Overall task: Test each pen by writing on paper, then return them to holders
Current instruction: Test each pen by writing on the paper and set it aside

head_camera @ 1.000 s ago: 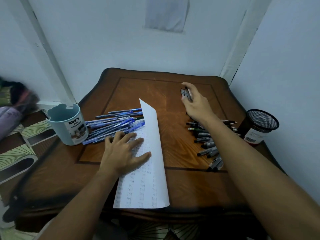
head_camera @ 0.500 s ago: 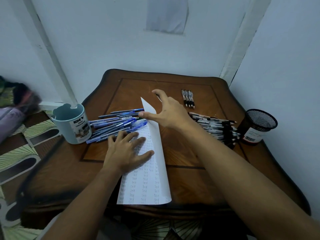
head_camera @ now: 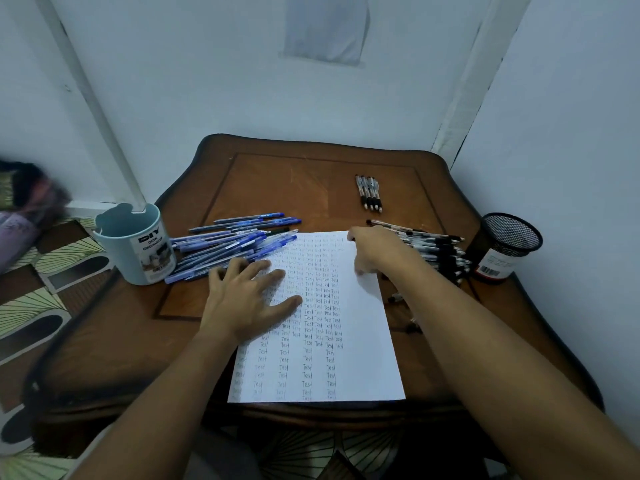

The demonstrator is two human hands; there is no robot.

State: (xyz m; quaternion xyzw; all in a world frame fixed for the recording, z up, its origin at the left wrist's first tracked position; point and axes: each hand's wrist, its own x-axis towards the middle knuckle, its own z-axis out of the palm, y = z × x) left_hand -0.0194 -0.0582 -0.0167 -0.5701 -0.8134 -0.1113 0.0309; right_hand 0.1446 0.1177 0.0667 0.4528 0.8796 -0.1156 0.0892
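Paper (head_camera: 349,341) flat on the table (head_camera: 311,181), both our hands on it, no pen held.

Sheet lies open at the near middle of the wooden table, near edge at the table's front rim, covered in columns of "Test" with a bare right margin. Our left hand (head_camera: 247,299) presses its left part, fingers spread and straight, fingertips near the blue pens (head_camera: 235,245). Our right hand (head_camera: 377,251) sits on the top right corner, fingers bent down onto the paper; can't tell if they pinch the edge. Blue pens piled just left of the sheet, some touching its top left corner, next to the light blue holder (head_camera: 136,247) at the left edge. Black pens (head_camera: 440,251) heaped just right of the sheet, partly behind our right wrist, beside the black mesh holder (head_camera: 504,247). Four pens (head_camera: 370,192) lie side by side farther back, apart from both piles.
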